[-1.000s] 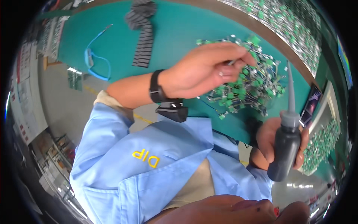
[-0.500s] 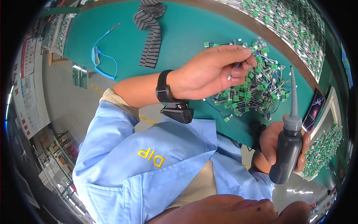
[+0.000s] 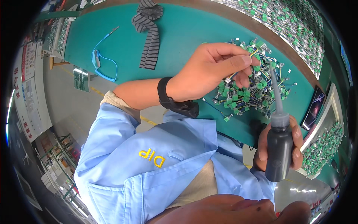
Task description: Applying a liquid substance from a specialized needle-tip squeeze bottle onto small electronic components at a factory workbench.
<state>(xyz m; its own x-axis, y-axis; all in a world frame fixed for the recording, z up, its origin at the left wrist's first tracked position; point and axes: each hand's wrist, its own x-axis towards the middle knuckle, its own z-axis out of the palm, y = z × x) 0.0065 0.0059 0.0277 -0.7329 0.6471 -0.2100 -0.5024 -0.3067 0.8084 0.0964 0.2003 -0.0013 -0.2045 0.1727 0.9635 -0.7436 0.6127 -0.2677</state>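
My left hand [image 3: 220,67], above a pile of wired parts, is closed with thumb and fingertips pinching a small wire harness [image 3: 253,53]. Thin yellow and dark wires stick out past the fingertips, and a white plug [image 3: 228,80] shows below the fingers. My right hand [image 3: 294,140] is wrapped round a dark squeeze bottle [image 3: 279,155] with a long grey tapered nozzle, held nearly upright. The nozzle tip is close to the right of my left fingertips; whether it touches anything cannot be told. Below lies the heap of green connectors with wires [image 3: 242,98] on the green table.
A blue wrist-strap cord [image 3: 97,61] and a grey striped cloth [image 3: 150,48] lie on the green table [image 3: 186,30]. Trays full of similar harnesses [image 3: 276,22] line the far right edge. Another box of green parts [image 3: 323,153] stands at right, beside a dark phone-like screen [image 3: 313,108].
The bottle has moved left, and its nozzle now leans toward my left hand. My left hand has turned, with the thumb lower and the harness wires now showing at the fingertips.
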